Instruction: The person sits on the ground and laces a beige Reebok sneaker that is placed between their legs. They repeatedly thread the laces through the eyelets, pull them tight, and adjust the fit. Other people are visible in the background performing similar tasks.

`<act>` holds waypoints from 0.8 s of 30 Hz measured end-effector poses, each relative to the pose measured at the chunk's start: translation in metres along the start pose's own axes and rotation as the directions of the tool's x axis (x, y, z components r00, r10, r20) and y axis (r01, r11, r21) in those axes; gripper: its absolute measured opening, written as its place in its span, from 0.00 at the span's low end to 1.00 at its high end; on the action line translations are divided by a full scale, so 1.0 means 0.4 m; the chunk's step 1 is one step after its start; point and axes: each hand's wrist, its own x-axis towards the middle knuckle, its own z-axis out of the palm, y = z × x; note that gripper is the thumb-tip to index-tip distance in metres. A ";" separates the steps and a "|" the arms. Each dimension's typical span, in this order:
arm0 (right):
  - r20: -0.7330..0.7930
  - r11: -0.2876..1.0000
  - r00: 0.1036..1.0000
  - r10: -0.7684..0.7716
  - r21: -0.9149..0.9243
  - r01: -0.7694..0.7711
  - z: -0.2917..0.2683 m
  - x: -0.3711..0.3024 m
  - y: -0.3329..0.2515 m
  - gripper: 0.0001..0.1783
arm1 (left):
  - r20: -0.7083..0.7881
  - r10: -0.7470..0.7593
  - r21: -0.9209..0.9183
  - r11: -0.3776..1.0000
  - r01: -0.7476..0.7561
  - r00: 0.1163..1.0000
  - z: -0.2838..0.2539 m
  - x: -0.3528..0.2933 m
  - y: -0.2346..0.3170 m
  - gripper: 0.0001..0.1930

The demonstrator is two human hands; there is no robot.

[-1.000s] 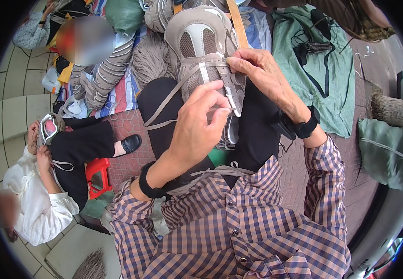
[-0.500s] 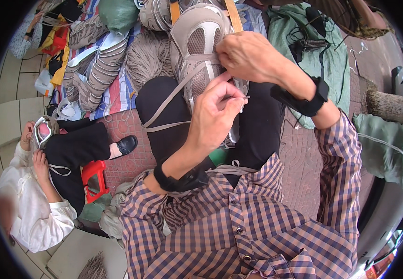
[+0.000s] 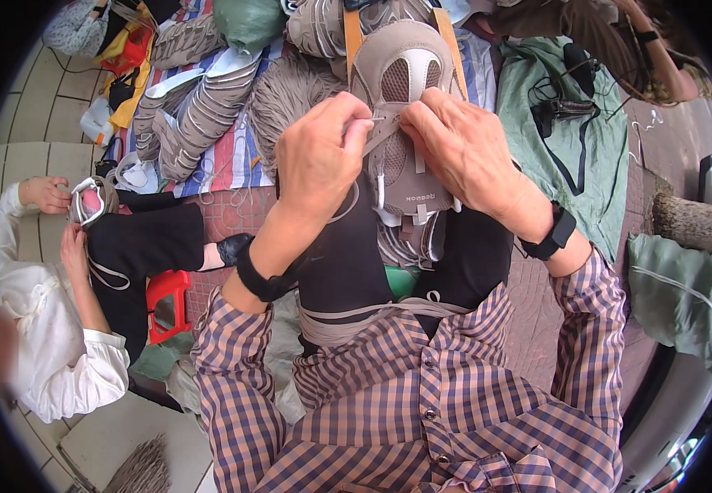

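A grey-beige shoe upper [image 3: 396,51] with mesh panels and a pale toe lies on a wooden-railed stand between my knees. My left hand [image 3: 323,152] is closed in a pinch on the thin end of a flat grey shoelace [image 3: 370,146], at the upper's left side. My right hand [image 3: 464,152] rests over the upper's right side with its fingertips bent together at the lacing; whatever they grip is hidden behind them. Below the hands the tongue [image 3: 412,187] stretches toward my lap. More laces [image 3: 343,316] lie across my waist.
Stacked shoe uppers [image 3: 216,111] and a bundle of grey laces [image 3: 290,103] sit on a striped sheet to the left. A co-worker [image 3: 52,316] handles another upper beside a red stool [image 3: 167,304]. Green sacking [image 3: 594,164] and a log [image 3: 691,222] lie to the right.
My left hand has moved up and left to the upper's side, drawing the lace in. My right hand has shifted lower over the upper. The view has shifted slightly.
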 end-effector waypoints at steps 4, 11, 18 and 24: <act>-0.023 0.991 0.997 0.074 0.112 -0.071 0.004 0.000 0.001 0.08 | 0.010 0.177 0.248 0.953 -0.174 0.984 0.008 0.004 0.007 0.04; -0.071 0.989 0.993 0.094 0.117 -0.085 0.019 -0.011 0.011 0.07 | 0.246 0.518 0.613 0.572 -0.546 0.819 0.023 0.053 0.040 0.05; -0.097 0.964 0.960 0.262 0.077 -0.255 -0.053 -0.070 -0.031 0.29 | 0.325 0.452 0.502 0.662 -0.556 0.831 -0.027 0.041 0.057 0.20; 0.129 0.930 0.930 0.345 0.084 -0.357 -0.015 -0.191 -0.060 0.43 | 0.101 0.068 0.462 0.880 -0.107 0.993 0.026 -0.141 0.064 0.43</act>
